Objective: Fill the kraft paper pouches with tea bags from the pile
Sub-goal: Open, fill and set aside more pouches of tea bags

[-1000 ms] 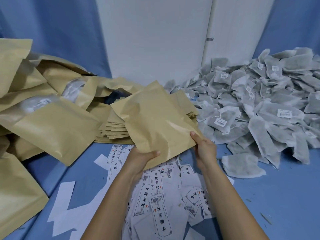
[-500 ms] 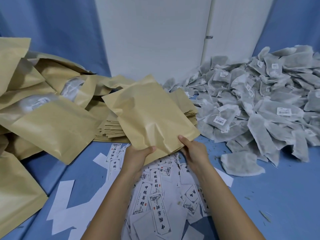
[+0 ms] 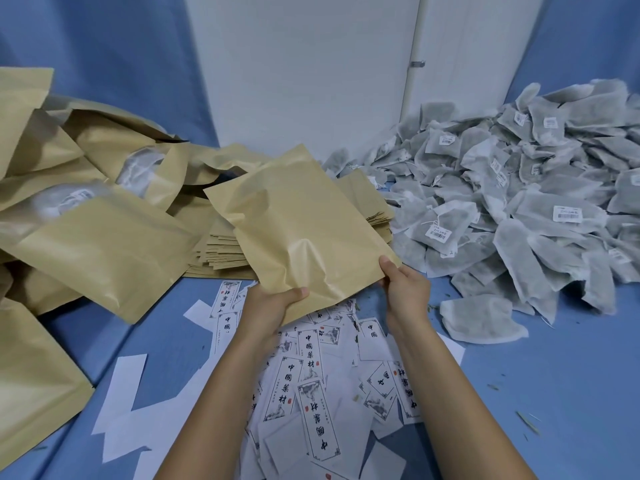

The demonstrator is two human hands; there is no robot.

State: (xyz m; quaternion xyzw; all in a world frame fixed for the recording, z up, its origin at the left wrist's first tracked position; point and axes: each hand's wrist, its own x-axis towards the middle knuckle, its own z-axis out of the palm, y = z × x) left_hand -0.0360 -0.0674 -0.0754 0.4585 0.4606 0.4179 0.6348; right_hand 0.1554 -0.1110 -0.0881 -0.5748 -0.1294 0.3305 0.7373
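My left hand [image 3: 273, 306] and right hand [image 3: 407, 292] are bare. My left forearm [image 3: 214, 403] and right forearm [image 3: 446, 386] are uncovered to the lower edge.

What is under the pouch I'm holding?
Printed labels show below the pouch's near edge, on the blue cloth, and a stack of flat pouches pokes out on both sides. The pouch covers the stack's middle and whatever else lies beneath.

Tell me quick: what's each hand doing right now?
Left hand: grips the kraft pouch at its near edge.
Right hand: pinches the same pouch's right corner.
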